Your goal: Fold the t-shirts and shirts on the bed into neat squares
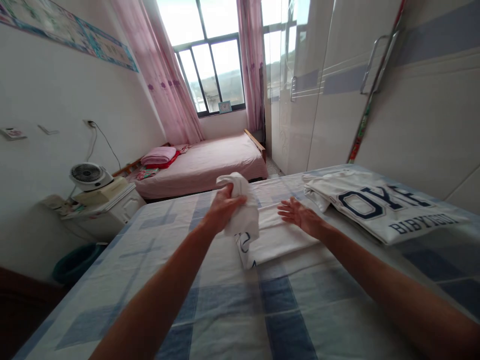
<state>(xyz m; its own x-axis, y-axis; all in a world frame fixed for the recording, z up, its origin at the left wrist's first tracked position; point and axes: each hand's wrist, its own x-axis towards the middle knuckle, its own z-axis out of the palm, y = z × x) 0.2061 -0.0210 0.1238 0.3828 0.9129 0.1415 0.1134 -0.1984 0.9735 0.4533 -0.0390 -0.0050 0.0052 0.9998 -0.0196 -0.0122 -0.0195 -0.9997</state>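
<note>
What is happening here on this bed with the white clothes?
A person works with both bare hands on a white garment that lies on the blue checked bed. The left hand grips a bunched end of it and holds it lifted above the rest. The right hand rests flat and open on the folded part. A second white shirt with dark blue letters lies spread out to the right, and no hand touches it.

fingertips of left hand (224, 206) buried in white cloth (248, 220), shirt (382, 210) lettering cut short at fold, poster (67, 31) cropped
</note>
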